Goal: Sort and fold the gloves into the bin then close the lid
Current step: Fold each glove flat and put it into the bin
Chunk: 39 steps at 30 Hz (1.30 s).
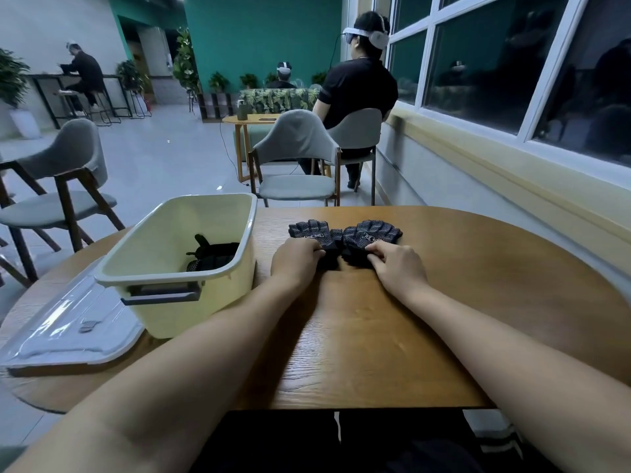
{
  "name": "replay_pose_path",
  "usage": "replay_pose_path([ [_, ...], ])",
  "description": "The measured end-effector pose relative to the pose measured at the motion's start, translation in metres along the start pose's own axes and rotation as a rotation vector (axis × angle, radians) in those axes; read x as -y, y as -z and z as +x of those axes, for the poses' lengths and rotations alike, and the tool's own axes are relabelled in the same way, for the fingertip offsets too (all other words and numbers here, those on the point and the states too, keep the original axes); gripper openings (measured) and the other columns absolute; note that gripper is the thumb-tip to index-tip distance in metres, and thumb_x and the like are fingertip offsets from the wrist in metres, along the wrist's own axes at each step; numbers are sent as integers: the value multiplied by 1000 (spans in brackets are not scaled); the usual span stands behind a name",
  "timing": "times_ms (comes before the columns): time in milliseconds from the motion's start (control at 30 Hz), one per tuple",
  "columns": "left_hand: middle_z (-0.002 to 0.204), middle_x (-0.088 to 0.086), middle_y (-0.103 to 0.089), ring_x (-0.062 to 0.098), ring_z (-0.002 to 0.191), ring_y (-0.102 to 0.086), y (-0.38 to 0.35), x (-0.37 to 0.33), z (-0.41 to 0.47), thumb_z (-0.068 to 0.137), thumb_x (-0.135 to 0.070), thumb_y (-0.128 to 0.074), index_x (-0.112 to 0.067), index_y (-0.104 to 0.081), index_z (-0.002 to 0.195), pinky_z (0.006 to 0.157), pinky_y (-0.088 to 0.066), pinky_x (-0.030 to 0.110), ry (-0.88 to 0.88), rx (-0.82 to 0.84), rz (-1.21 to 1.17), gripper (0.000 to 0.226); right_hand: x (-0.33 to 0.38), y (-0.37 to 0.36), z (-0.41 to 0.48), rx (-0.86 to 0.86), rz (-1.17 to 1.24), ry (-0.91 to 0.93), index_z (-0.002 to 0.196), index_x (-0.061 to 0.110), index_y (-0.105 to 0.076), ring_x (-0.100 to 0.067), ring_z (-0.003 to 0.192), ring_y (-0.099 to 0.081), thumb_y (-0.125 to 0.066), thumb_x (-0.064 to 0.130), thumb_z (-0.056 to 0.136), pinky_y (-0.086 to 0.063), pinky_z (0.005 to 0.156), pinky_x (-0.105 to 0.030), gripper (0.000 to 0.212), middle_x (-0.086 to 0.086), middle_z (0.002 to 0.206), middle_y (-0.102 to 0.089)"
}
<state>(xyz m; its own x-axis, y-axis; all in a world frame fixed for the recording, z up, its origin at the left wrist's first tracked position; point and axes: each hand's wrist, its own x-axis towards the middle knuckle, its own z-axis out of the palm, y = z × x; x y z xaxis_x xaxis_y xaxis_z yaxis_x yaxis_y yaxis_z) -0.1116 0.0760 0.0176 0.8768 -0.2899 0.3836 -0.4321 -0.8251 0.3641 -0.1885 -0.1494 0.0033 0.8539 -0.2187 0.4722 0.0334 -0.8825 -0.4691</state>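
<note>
dotted gloves (pixel 370 233) flat, bin (pixel 191 317) open, lid (pixel 68 331) off

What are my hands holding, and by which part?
Left hand pinches the cuff of the left glove; right hand, that of the right glove.

A round brown wood-grain desk (pixel 375 319) fills the foreground. Just beyond its far edge stands a grey upholstered chair with dark wooden legs (pixel 297 155), and a second grey chair (pixel 65 158) stands at the left. A person in a black shirt (pixel 356 87) sits facing away beside the white-framed window (pixel 430 59).
</note>
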Motion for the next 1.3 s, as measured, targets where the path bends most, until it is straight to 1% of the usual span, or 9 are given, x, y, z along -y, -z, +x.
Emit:
replay_pose_path([
  [100,88,12,-73,39,88,-65,0,1,-1,104,-36,-58,-14,-71,90,62,-40,39,-5,-56,-4,29,-3,-2,-1,-4,2,14,111,33,-78,-30,91,-73,-71,30,98,-56,75,-36,15,2,93,-80],
  [267,98,12,-76,38,94,-67,4,3,-5,101,-25,-57,-16,-72,104,75,-53,45,25,-93,-60,18,-3,-1,0,1,5,20,111,33,-77,-30,86,-72,-69,31,99,-55,73,-37,15,0,88,-79],
  [400,98,7,-77,32,95,-67,8,3,-9,93,-15,-63,-16,-74,101,76,-53,41,58,-131,-142,14,-3,-2,-1,-2,2,19,112,32,-77,-32,88,-72,-69,31,99,-56,75,-38,15,-2,90,-79],
  [533,90,2,-76,24,86,-67,10,4,-10,96,-32,-74,-19,-77,96,71,-51,38,84,-184,-204,14,-3,-2,-1,-6,-6,28,112,32,-77,-32,90,-73,-69,31,99,-58,77,-40,15,-1,95,-81],
  [700,84,2,-77,25,80,-68,10,5,-12,102,-44,-65,-17,-78,94,69,-54,41,17,-207,-184,31,-3,-2,-1,-12,-15,24,112,33,-76,-33,93,-73,-69,32,99,-58,78,-40,15,0,97,-81],
  [933,89,3,-79,30,82,-71,18,-9,-32,103,-38,-65,-22,-79,104,67,-53,39,-96,-305,-135,22,-3,-2,-1,-12,-9,20,112,32,-77,-34,96,-74,-69,30,98,-59,80,-41,16,-2,101,-81],
  [1067,86,5,-79,34,80,-72,21,-11,-60,100,-50,-54,-24,-78,105,67,-56,40,-203,-251,-15,35,-1,0,-2,-8,-3,17,113,33,-77,-34,95,-73,-69,31,98,-59,80,-42,17,-2,100,-81],
  [1167,76,3,-77,34,70,-73,25,-10,-87,99,-51,-48,-25,-75,104,59,-56,39,-336,-211,57,38,-1,1,-1,-3,-9,20,113,33,-77,-35,93,-73,-68,30,98,-59,80,-42,17,-4,97,-80],
  [1300,72,1,-76,31,61,-71,36,-11,-122,97,-42,-59,-26,-75,105,47,-53,36,-494,-181,98,24,0,1,-2,1,-5,29,113,33,-77,-33,90,-73,-68,29,99,-59,79,-41,17,-3,96,-80],
])
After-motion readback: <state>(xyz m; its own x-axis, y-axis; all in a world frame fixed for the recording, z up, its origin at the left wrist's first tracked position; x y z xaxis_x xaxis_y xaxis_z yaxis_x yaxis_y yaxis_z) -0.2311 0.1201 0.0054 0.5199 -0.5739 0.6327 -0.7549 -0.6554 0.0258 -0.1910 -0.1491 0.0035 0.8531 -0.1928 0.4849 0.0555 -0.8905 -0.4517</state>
